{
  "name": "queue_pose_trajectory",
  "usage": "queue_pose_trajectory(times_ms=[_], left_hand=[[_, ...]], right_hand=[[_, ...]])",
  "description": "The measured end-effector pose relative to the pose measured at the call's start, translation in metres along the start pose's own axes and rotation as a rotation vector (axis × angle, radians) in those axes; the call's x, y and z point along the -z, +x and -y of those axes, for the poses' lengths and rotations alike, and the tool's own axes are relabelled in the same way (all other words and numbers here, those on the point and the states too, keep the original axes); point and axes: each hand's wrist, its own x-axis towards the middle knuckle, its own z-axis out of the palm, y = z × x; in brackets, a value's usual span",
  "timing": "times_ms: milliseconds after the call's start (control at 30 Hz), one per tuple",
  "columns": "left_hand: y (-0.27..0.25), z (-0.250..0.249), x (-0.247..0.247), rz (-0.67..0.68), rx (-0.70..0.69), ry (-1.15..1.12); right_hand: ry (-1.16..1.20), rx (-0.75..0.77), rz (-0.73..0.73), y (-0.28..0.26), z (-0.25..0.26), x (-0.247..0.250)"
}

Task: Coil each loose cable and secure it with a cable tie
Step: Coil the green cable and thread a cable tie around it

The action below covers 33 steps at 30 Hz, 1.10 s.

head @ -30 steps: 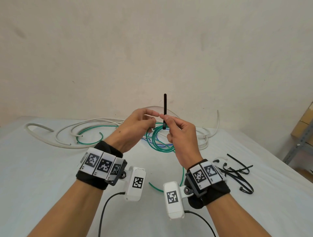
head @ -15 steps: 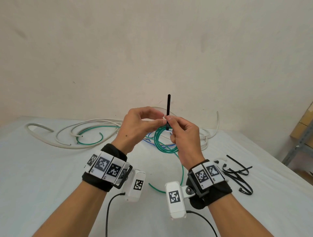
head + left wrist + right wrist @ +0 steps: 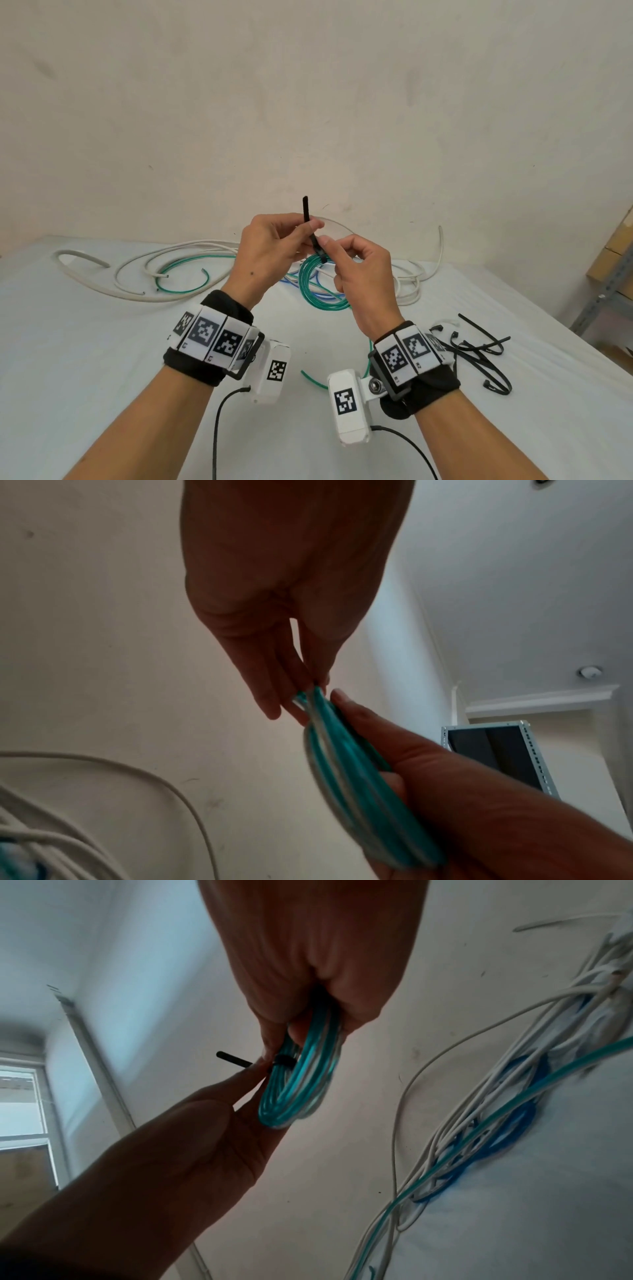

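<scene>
Above the white table [image 3: 102,359], left hand [image 3: 270,250] pinches the black tie [image 3: 306,214]; right hand [image 3: 363,274] grips the green coil [image 3: 310,291].

In the head view the right hand [image 3: 363,274] covers the right side of the green coil [image 3: 313,291], and the head of the black cable tie [image 3: 310,226] is too small to make out. The left wrist view blurs the coil [image 3: 359,791] and hides the tie behind the left hand [image 3: 291,601]. Both forearms run off the bottom edge.
</scene>
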Motion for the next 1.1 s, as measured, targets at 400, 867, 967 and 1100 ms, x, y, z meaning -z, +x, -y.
queue_pose_trajectory(times_ms=[400, 867, 967, 1100], left_hand=[[0.004, 0.008, 0.003, -0.04, -0.057, 0.073], [0.004, 0.012, -0.004, -0.037, -0.239, 0.125], [0.005, 0.016, -0.004, -0.093, -0.346, 0.253], [0.002, 0.016, -0.003, -0.114, -0.522, 0.472]], right_hand=[[-0.137, 0.078, 0.178, -0.013, 0.009, 0.007], [-0.292, -0.082, 0.188, 0.007, 0.003, 0.015], [-0.435, -0.018, 0.204, 0.01, 0.006, 0.014], [-0.496, -0.003, 0.222, 0.008, 0.007, 0.013]])
